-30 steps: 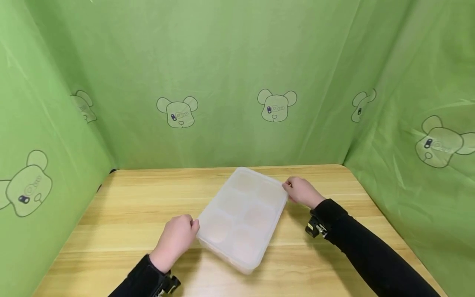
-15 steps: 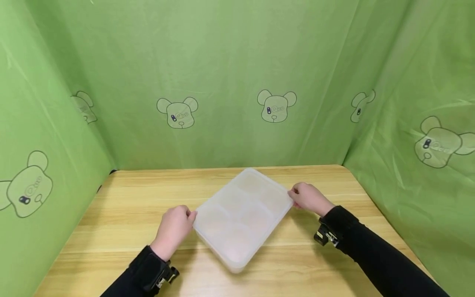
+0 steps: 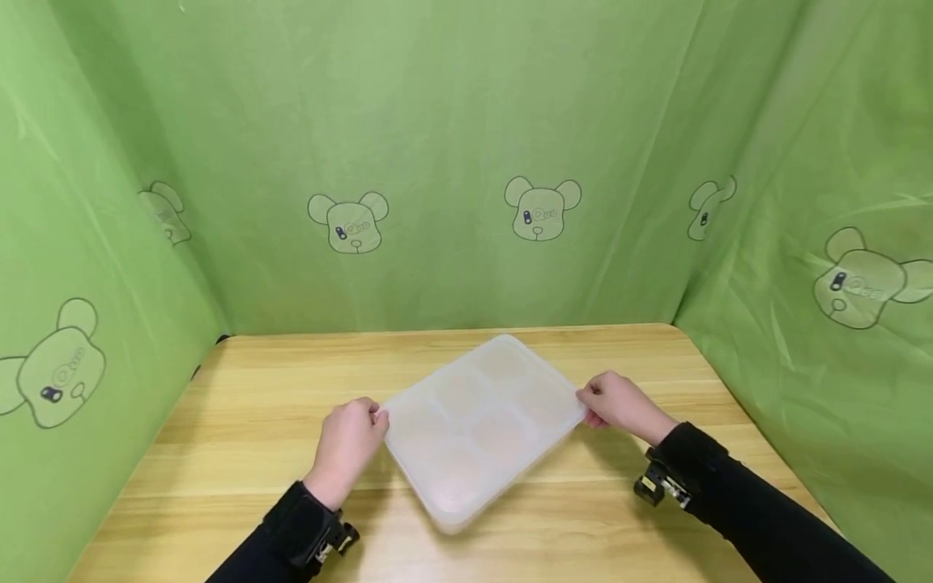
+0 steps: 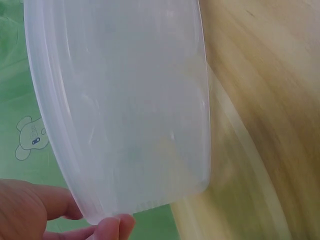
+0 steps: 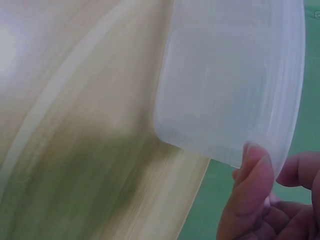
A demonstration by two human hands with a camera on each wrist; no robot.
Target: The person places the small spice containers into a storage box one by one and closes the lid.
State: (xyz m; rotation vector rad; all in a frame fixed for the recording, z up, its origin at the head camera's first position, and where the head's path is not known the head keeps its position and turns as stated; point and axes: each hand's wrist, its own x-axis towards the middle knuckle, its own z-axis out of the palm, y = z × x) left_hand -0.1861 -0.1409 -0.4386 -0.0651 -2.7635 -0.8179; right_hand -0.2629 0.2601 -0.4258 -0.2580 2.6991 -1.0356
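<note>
A translucent white plastic box with a lid (image 3: 477,417) is held between both hands, turned slantwise over the table. Several pale round shapes show faintly through its top. My left hand (image 3: 347,444) pinches the box's left corner at the rim; in the left wrist view its thumb and fingers (image 4: 120,227) meet at the lower end of the box wall (image 4: 135,110). At the opposite corner my right hand (image 3: 619,405) pinches the rim, with its thumb (image 5: 252,175) against the box wall (image 5: 215,85) in the right wrist view.
The light wooden table (image 3: 270,380) extends around the box. Green cloth (image 3: 437,105) printed with bear faces hangs behind and on both sides. A small camera sits on each black-sleeved wrist, the right one (image 3: 649,490) low beside the forearm.
The box has turned clockwise as seen from above, its far corner swinging right. My right hand has moved right and nearer; the left has shifted slightly away from me. Both keep their grip.
</note>
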